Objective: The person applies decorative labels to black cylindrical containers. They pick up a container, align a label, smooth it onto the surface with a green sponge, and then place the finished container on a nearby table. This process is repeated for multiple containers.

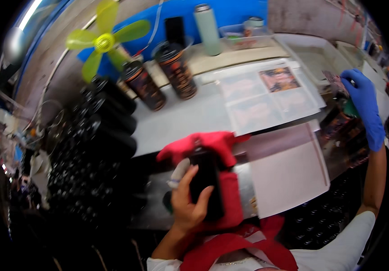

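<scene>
My left hand [189, 203], bare except for a pale grey finger cover, holds a black tumbler body [211, 185] by its side. The tumbler rests on a red cloth [192, 144] over a metal work surface. Out to the far right, my right hand [361, 97] wears a blue glove. Its fingers are pinched together on a small printed film piece [334, 81]. Between the hands lies a white sheet [284, 167]. Behind it, a backing sheet [255, 113] carries a dark printed picture [279, 79] and several pale outlines.
Two printed tumblers with lids, one nearer [144, 88] and one farther [176, 72], stand at the back left. Several black tumblers [108, 122] are stacked on the left, below a yellow-green fan [104, 43]. A pale green flask [208, 31] and a white tray [314, 52] are at the back.
</scene>
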The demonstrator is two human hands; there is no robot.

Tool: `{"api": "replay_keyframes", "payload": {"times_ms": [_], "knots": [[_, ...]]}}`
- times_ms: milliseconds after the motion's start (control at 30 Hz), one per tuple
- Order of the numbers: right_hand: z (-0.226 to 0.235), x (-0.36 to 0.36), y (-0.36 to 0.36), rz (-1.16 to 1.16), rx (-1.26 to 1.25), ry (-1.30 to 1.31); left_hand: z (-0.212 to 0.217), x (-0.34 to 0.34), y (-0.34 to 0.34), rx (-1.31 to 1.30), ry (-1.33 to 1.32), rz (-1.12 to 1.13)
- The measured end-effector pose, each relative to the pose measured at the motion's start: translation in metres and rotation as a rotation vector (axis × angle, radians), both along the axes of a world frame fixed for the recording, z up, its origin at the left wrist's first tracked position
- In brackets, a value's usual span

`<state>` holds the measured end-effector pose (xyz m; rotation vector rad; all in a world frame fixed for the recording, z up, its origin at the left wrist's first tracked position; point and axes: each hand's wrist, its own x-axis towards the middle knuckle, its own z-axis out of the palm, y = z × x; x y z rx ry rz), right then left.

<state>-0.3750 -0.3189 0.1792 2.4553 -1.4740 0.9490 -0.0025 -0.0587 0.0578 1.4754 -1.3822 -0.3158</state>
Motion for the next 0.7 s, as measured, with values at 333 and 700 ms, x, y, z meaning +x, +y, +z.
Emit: {"api": "replay_keyframes", "payload": {"times_ms": [333,700], "knots": [[-0.047,0.139,0.135,0.144,0.595,-0.42,-0.057,0.028,0.016,0.334,0.94,-0.319],[-0.058,0.183,0.179,0.202,0.385,0.101,-0.077,0.047,0.016,0.264,1.192,-0.584]]}}
